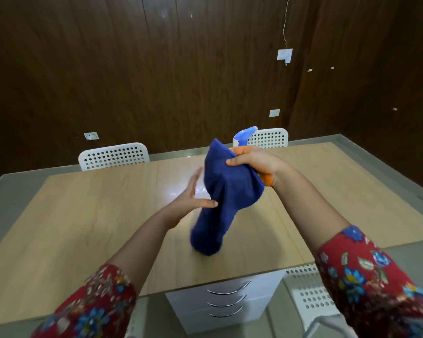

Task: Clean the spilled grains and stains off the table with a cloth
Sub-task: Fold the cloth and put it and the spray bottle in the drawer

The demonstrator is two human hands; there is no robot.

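A dark blue cloth [226, 198] hangs in the air above the wooden table [83, 215], its lower end just over the tabletop. My right hand [254, 162] grips the cloth's upper part together with an orange object [266, 179]; a blue and white spray head [246, 132] pokes out behind that hand. My left hand [192, 198] is beside the cloth on its left, fingers straight, with the thumb touching the fabric. The hand is blurred. No grains or stains can be made out on the tabletop.
Two white perforated chairs [114, 156] [269, 138] stand at the table's far side. A white drawer unit [226, 301] sits under the near edge, with another perforated chair [308, 296] to its right. A dark wood-panelled wall is behind.
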